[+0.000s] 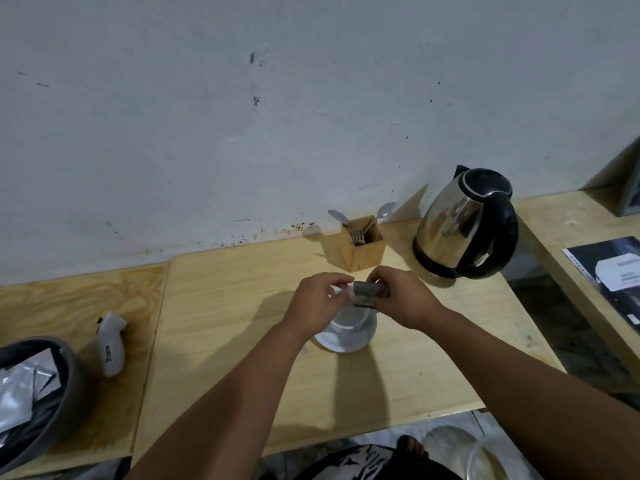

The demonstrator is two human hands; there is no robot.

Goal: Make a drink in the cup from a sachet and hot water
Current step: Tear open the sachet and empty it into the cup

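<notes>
While both hands pinch a sachet (370,289) over the cup (349,318), pale wooden table (221,306); scuffed wall (242,133)

A small dark sachet (372,290) is held level just above a white cup (351,318) that stands upright on a white saucer (341,341) near the middle of the wooden desk (221,306), while a steel kettle (464,225) with a black handle stands upright behind to the right.
</notes>
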